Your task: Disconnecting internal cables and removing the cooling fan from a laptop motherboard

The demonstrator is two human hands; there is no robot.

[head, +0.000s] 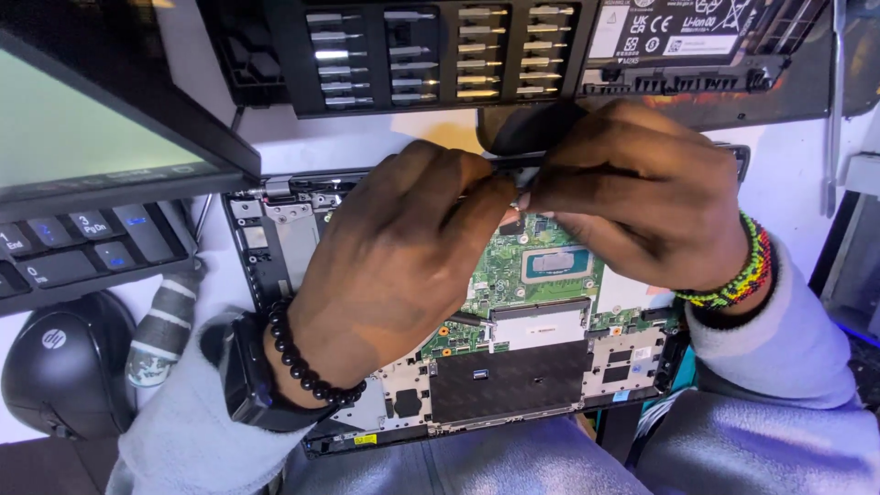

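An opened laptop base (pixel 275 243) lies in front of me with its green circuit board (pixel 541 275) and silver processor chip (pixel 557 264) exposed. My left hand (pixel 394 266) rests over the board's left half, fingers bent toward the hinge edge. My right hand (pixel 632 188) meets it at the top middle, fingertips pinched on a small dark part (pixel 518 170) at the rear edge. What the left fingertips hold is hidden. A black bead bracelet and dark watch sit on my left wrist, a coloured bead band on my right.
A black screwdriver bit case (pixel 440 55) stands open behind the laptop, beside a black battery pack (pixel 678 41). Another laptop with screen and keyboard (pixel 82 243) is at the left, a black mouse (pixel 64 362) below it, and a striped roll (pixel 165 330) next to that.
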